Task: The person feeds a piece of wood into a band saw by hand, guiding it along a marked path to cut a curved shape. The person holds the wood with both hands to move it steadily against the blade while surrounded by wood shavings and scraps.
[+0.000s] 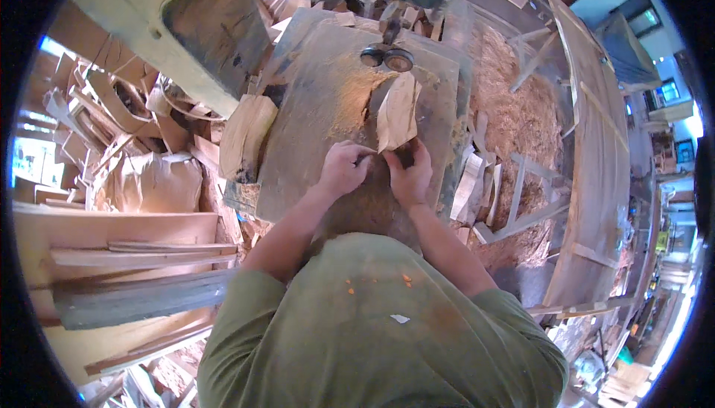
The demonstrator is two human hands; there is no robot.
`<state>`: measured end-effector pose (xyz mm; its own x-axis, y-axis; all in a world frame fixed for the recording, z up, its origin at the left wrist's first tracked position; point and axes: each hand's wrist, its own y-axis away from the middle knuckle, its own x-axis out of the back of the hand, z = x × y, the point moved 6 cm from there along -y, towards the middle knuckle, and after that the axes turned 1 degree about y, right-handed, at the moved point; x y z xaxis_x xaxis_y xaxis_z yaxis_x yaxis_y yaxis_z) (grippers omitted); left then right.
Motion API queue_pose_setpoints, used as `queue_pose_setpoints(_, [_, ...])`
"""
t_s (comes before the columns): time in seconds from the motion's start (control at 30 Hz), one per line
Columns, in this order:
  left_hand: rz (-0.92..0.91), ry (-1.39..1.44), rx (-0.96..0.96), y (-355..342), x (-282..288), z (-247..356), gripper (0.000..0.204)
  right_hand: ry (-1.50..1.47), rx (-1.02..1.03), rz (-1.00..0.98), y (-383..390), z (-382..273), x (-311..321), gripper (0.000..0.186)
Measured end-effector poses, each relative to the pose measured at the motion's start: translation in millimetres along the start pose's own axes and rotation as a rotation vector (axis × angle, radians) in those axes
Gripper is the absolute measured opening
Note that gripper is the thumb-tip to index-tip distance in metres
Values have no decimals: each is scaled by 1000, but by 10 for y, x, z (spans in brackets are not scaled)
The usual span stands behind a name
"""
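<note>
A pale wood block (398, 114) with slanted ends lies on the dusty machine table (305, 95). My right hand (410, 173) grips its near end, thumb and fingers closed around the corner. Just left of it, my left hand (346, 168) is curled in a pinch, fingertips close to the block's near left corner. Whether those fingertips hold anything is too small to make out. Beyond the block's far end sit two round dark guide wheels (387, 58) on a post. Sawdust (361, 91) is heaped left of the block, beside a dark slot in the table.
A thick curved wood block (247, 136) rests at the table's left edge. The large machine body (134, 20) arches over the upper left. Offcuts (473, 184) and piled shavings (514, 95) lie to the right, near a tall wooden panel (596, 155). Stacked boards (141, 259) stand at left.
</note>
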<state>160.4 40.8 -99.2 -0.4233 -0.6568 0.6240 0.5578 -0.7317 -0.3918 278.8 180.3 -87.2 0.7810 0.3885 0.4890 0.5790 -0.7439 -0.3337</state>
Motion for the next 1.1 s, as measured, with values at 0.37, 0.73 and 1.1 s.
queue_pose_setpoints(0.37, [389, -96, 527, -335, 271, -196, 21, -73, 34, -59, 11, 11, 0, 43])
queue_pose_setpoints(0.73, [514, -10, 461, -56, 560, 97, 14, -174, -57, -86, 8, 135, -12, 37])
queue_pose_setpoints(1.1, [-426, -330, 748, 1240, 2523, 597, 23, -652, -369, -78, -833, 691, -24, 44])
